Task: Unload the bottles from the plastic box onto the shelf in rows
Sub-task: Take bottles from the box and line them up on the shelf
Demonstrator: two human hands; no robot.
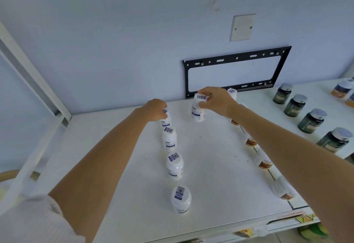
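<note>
Left hand (156,108): we see it gripping the row's rear bottle (165,121) on the shelf (115,147).
Right hand (215,101): we note it pinching a white bottle (198,111) by the cap.

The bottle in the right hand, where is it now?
In the head view the right hand grips that white bottle at the shelf's back, right of the white bottle row, below the black wall bracket.

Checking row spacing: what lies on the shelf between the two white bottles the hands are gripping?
Head view: bare white shelf separates the bottle in the left hand from the bottle in the right hand; nothing stands between them.
</note>
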